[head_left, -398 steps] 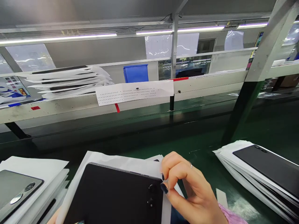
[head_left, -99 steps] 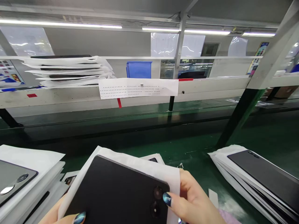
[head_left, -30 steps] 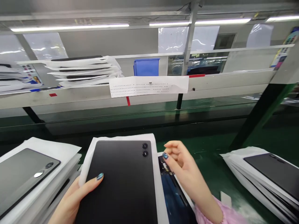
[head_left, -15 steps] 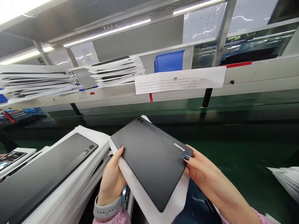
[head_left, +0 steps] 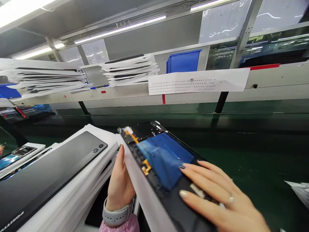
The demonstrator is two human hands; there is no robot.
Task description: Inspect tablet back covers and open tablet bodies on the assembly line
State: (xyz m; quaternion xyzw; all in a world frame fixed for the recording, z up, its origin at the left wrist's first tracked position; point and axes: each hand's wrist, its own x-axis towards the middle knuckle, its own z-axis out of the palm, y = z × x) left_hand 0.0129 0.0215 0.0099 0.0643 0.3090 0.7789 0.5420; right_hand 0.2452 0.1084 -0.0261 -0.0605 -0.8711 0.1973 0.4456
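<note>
A tablet with its insides bare (head_left: 154, 190) lies tilted in front of me, over a white sheet (head_left: 142, 196). Its blue battery (head_left: 164, 158), orange flex cables and dark board parts face up; the near end is blurred. My left hand (head_left: 119, 183), with a grey watch band, grips the tablet's left edge through the sheet, thumb up and fingers hidden beneath. Spread over the right part of the tablet, fingers apart, is my right hand (head_left: 217, 193); its fingertips reach the battery's edge.
On the left, a dark tablet back (head_left: 60, 164) with two lenses tops a stack of white sheets (head_left: 89, 180). Beyond it lies another opened device (head_left: 18, 156). The shelf ahead carries stacks of wrapped dark panels (head_left: 131, 72) and a blue bin (head_left: 183, 62). White sheets (head_left: 299, 191) lie far right.
The held tablet showed a plain dark back and now shows battery and cables. My right hand has gone from pinching its corner to lying spread over it. The left still grips the edge.
</note>
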